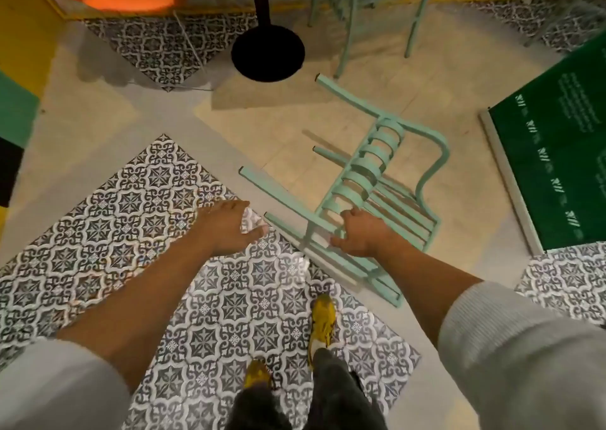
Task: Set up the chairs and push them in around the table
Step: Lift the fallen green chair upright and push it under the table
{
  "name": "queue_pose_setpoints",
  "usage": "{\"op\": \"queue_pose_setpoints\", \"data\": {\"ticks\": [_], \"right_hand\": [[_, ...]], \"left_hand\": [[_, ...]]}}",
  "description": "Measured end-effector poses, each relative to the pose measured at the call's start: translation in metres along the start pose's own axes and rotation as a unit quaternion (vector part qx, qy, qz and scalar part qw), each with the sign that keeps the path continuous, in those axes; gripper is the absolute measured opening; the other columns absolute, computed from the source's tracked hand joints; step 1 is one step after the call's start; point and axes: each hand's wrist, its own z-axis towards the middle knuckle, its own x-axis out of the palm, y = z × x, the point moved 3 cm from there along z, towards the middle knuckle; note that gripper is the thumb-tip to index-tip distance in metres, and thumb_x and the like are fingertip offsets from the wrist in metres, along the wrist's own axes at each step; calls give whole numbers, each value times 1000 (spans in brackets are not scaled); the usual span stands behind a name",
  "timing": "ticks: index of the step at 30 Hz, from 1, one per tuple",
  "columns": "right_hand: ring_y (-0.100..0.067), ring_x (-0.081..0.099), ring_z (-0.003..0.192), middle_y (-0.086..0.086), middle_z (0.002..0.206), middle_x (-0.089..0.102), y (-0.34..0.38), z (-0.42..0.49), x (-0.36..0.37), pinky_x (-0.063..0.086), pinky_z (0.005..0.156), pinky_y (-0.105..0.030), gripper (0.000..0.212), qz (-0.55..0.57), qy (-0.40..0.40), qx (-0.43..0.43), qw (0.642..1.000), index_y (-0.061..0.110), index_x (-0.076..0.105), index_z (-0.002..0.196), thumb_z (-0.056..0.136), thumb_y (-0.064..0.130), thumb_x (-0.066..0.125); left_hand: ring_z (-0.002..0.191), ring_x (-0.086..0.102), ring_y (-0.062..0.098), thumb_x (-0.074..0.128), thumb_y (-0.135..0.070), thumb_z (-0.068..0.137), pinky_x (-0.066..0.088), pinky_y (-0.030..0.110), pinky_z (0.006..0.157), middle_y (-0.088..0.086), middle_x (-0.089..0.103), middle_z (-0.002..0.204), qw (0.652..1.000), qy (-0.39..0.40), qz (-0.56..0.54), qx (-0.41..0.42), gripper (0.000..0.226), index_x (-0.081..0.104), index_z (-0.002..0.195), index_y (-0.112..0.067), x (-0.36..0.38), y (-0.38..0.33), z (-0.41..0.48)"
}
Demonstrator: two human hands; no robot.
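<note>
A person bends over a mint-green chair [367,180] lying tipped over on the floor [98,128], its legs pointing up and to the left, its back toward a green mat [557,141]. The right hand [357,233] rests on the seat slats near a leg, fingers curled around the frame in what looks like a closing grip, though whether it has fully closed is hard to tell. The left hand [229,223] hangs open and empty just beside the tip of a chair leg, not touching it. The step in hand appears to be righting this fallen chair; the next move likely calls for the left hand to catch a leg or the frame so both hands can swing the chair onto its feet, then slide it toward the table's black pedestal base [267,52], which stands near the top of the view. A second mint chair [354,13] stands upright beside that base. No container is in view; nothing holds anything here.
</note>
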Motion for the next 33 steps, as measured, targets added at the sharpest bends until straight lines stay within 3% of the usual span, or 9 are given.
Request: {"op": "queue_pose_setpoints", "data": {"ticks": [5, 10, 15, 19, 22, 30, 33], "right_hand": [[-40, 54, 136, -18, 154, 49, -12, 56, 44, 47, 113, -54, 76, 1, 59, 4, 998, 9, 36, 159, 105, 62, 49], [-38, 52, 138, -18, 158, 45, -11, 100, 89, 47, 113, -49, 76, 27, 86, 21, 996, 10, 31, 162, 106, 56, 54], [-38, 63, 127, -21, 149, 53, -1, 141, 130, 53, 101, -47, 55, 84, 33, 73, 993, 11, 28, 153, 110, 31, 55], [-41, 51, 141, -19, 158, 42, 11, 164, 146, 44, 112, -59, 66, 23, 60, 85, 994, 11, 24, 158, 101, 10, 59], [-42, 46, 144, -20, 158, 41, 18, 171, 152, 41, 115, -60, 66, -3, 60, 98, 993, 9, 26, 155, 98, 7, 59], [-39, 58, 129, -19, 143, 55, 93, 216, 144, 49, 110, -55, 55, 53, -17, 58, 997, 7, 40, 145, 95, 1, 61], [-37, 60, 127, -17, 139, 57, 137, 241, 137, 50, 111, -55, 68, 67, -36, 50, 996, 6, 37, 150, 92, 7, 72]], "left_hand": [[157, 34, 30, 34, -87, 92, 28, 55, 123, 9, 37, 170, 1000, -14, -13, -14, 99, 30, 166, -21, 25, 11, 46], [154, 39, 28, 41, -80, 98, 29, 55, 125, 8, 42, 167, 999, -7, -41, -15, 88, 35, 164, -22, 56, 25, 66], [151, 43, 26, 37, -80, 98, 33, 50, 121, 7, 47, 163, 996, 26, -77, -43, 86, 37, 163, -23, 100, 55, 85], [145, 49, 23, 29, -83, 96, 37, 46, 119, 4, 46, 164, 990, 44, -116, -63, 88, 36, 163, -28, 129, 84, 90], [152, 40, 22, 26, -83, 94, 32, 47, 122, 2, 43, 166, 985, 66, -142, -69, 90, 35, 164, -28, 145, 98, 93], [146, 49, 23, 35, -80, 98, 33, 48, 122, 2, 47, 164, 970, 76, -222, -62, 82, 39, 161, -28, 174, 118, 109], [149, 45, 21, 33, -81, 98, 32, 48, 125, 0, 39, 169, 965, 89, -242, -54, 85, 35, 165, -29, 182, 120, 114]]}}
